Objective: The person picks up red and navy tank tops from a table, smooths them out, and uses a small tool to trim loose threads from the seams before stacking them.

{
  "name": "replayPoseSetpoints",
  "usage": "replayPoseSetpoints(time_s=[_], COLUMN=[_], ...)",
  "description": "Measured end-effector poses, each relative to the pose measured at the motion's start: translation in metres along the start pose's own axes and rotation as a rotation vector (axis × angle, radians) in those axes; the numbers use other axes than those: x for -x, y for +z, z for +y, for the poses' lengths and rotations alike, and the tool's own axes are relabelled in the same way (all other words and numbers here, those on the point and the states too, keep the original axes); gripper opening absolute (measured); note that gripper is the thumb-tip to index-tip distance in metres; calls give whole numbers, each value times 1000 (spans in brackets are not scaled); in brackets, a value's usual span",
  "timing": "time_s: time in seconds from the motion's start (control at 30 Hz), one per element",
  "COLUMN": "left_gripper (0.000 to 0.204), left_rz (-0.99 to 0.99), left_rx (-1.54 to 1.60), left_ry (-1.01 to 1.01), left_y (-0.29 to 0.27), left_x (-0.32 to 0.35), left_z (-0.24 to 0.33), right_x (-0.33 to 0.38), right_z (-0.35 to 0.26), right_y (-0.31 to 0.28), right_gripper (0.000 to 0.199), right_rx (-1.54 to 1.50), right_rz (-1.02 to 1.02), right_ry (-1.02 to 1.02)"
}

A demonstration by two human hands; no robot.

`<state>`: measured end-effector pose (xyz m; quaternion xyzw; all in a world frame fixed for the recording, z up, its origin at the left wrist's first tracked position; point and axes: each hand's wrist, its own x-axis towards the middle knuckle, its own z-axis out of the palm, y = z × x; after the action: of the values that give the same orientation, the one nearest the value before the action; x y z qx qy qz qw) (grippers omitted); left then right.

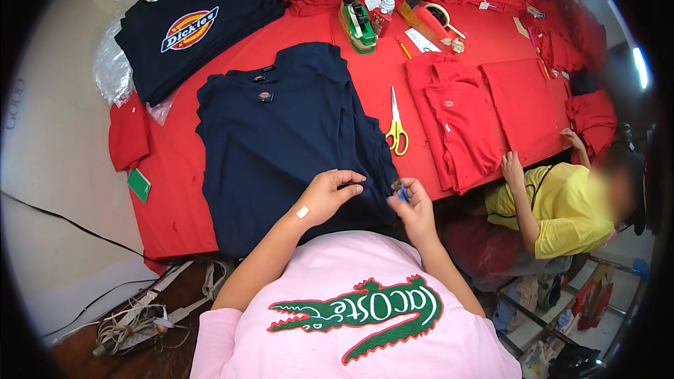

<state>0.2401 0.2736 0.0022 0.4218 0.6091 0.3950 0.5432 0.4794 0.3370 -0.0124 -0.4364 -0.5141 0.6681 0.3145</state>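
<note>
A stack of navy T-shirts (274,140) lies spread on the red table, neck tags at the far end. Over its near right part is my left hand (337,188), thumb and fingertips drawn close together against the dark cloth; whatever they pinch is too small to make out. Just right of it, at the stack's edge, my right hand (415,205) is closed around a small blue-handled tool (402,193), its tip dark and partly hidden by the fingers. Yellow-handled scissors (397,130) lie beyond my right hand, next to the stack.
Folded red shirts (456,123) lie to the right, where a person in yellow (562,203) rests both hands on the table edge. A green tape dispenser (358,21) stands at the back. Navy printed shirts (200,24) are piled far left. Cables (133,326) tangle at lower left.
</note>
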Motion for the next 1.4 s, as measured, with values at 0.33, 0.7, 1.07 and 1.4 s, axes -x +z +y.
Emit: replayPoseSetpoints(time_s=[0.33, 0.7, 1.07, 1.4], left_gripper=[21, 19, 19, 18], left_rz=[-32, -48, 135, 114], left_rx=[93, -373, 33, -101], left_ry=[-100, 96, 3, 39], left_y=[8, 13, 27, 25], left_x=[-12, -8, -8, -3], left_z=[6, 15, -10, 4], right_x=[-24, -59, -9, -1], right_z=[-37, -30, -19, -26], right_y=[21, 0, 1, 9], right_gripper=[16, 15, 33, 27], right_rx=[960, -122, 277, 429], right_rz=[17, -260, -83, -116], right_ry=[-912, 317, 48, 57])
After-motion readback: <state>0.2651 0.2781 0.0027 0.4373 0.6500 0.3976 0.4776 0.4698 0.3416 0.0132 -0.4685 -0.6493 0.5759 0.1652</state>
